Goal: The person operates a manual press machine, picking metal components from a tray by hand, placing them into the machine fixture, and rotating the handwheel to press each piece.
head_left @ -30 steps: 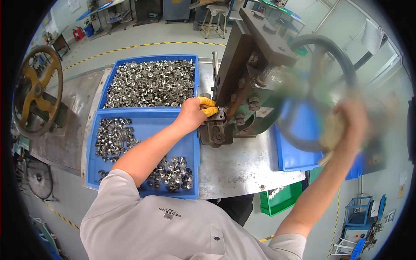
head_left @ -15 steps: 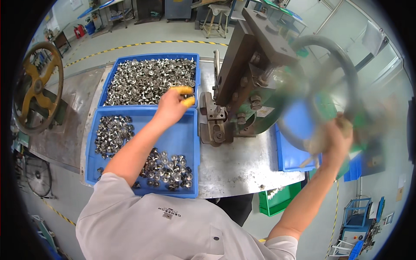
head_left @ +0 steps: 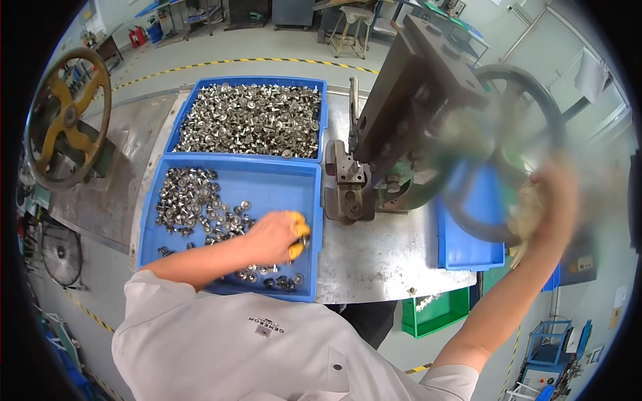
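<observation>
My left hand is over the near blue tray, yellow covers on its fingertips. Its thumb and finger pinch around a small dark metal part. Loose metal parts, shiny discs with stems, lie in that tray beneath and left of the hand. My right hand, blurred by motion and partly wrapped in beige cloth or glove, grips the rim of the press's handwheel. Between the hands stands the hand press, dark steel with a green body. A small steel fixture sits at its foot.
A far blue tray is heaped with similar parts. Right of the press is another blue tray, with a green bin below the metal bench. A second handwheel with yellow spokes stands at the left.
My left hand has come from the far tray's near edge down over the near tray. My right hand has moved outward and slightly up with the wheel. The view has shifted a little.
</observation>
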Motion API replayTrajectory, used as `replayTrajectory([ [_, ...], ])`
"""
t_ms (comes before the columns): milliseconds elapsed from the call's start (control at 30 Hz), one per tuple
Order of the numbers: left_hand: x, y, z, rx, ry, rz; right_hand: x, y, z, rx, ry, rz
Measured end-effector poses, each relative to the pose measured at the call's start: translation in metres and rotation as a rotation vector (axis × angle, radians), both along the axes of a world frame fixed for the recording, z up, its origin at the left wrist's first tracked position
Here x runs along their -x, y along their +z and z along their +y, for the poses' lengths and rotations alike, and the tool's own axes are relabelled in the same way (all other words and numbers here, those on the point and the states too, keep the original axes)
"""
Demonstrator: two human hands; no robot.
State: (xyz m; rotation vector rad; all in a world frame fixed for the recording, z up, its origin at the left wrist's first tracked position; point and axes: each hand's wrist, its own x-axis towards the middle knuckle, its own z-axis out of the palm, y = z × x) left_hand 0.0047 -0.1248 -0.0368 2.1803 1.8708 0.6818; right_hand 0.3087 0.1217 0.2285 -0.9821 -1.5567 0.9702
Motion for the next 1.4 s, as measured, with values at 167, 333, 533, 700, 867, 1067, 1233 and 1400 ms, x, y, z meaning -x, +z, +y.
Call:
replayTrajectory([
  [167, 0.042, 0.003, 0.047, 0.091, 0.371, -0.11, 0.006, 0.003, -0.005, 0.009, -0.013, -0.018],
  [333, 0.057, 0.004, 0.054, 0.195, 0.467, -0.58, 0.01, 0.01, -0.006, 0.029, -0.026, -0.037],
  [533, 0.051, 0.009, 0.055, 0.139, 0.504, -1.348, 0.024, 0.017, -0.015, 0.055, -0.031, -0.041],
  [700, 0.045, 0.019, 0.056, 0.045, 0.472, -1.558, 0.024, 0.025, -0.006, 0.063, -0.049, -0.046],
  [867, 0.038, 0.026, 0.066, 0.033, 0.421, -1.586, 0.022, 0.026, -0.003, 0.041, -0.051, -0.058],
  [1067, 0.019, 0.038, 0.093, 0.085, 0.369, -1.558, 0.027, 0.033, -0.005, 0.01, -0.025, -0.071],
  [1233, 0.004, 0.034, 0.116, 0.004, 0.423, -1.401, 0.032, 0.033, -0.009, 0.013, -0.006, -0.072],
  [1400, -0.006, 0.037, 0.125, -0.109, 0.446, -1.323, 0.031, 0.032, -0.007, 0.026, -0.003, -0.067],
])
